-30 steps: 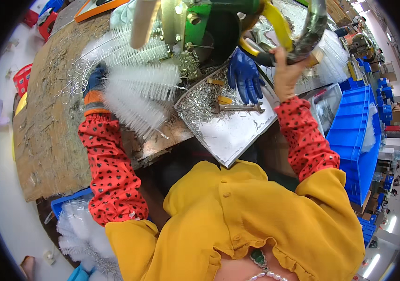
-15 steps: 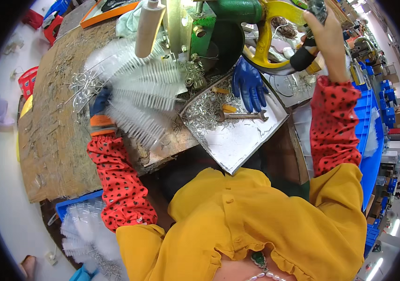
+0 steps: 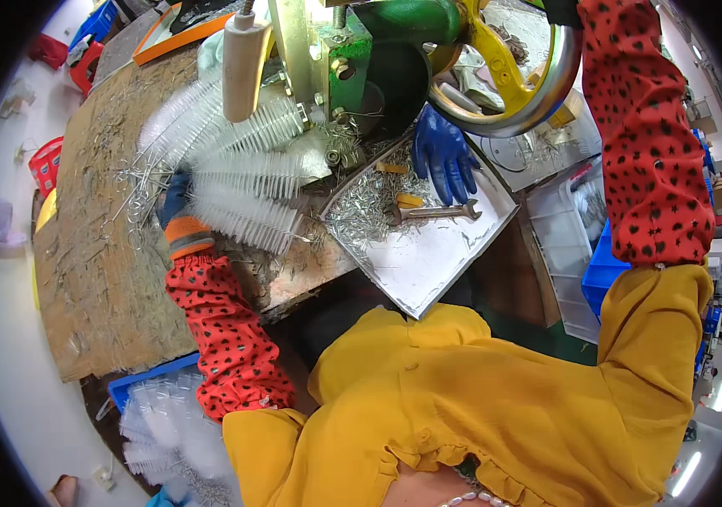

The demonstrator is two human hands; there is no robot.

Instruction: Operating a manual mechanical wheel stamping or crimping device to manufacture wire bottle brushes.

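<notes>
My left hand [image 3: 178,206], in a blue glove with an orange cuff, closes round the stem ends of several bottle brushes [image 3: 247,196] with white bristles. Their looped wire handles [image 3: 135,190] fan out to its left. The brush heads point right, toward a green machine [image 3: 346,72] with a pale cylindrical handle [image 3: 243,69] hanging above them. My right arm [image 3: 647,127], in a red patterned sleeve, reaches up past the top edge beside the machine's yellow handwheel [image 3: 499,63]. That hand is out of the picture.
A white tray [image 3: 407,279] holds many small metal pins, a blue glove [image 3: 445,156] and an open-ended wrench [image 3: 437,212]. More brushes fill a blue crate [image 3: 145,374] at lower left. A translucent bin [image 3: 560,245] stands right of the tray. An orange-rimmed tray [image 3: 156,42] lies far left.
My right hand has moved up out of view, and the handwheel has turned, its black part rising to the top edge. The brushes, blurred before, now look sharp, with their heads shifted slightly.
</notes>
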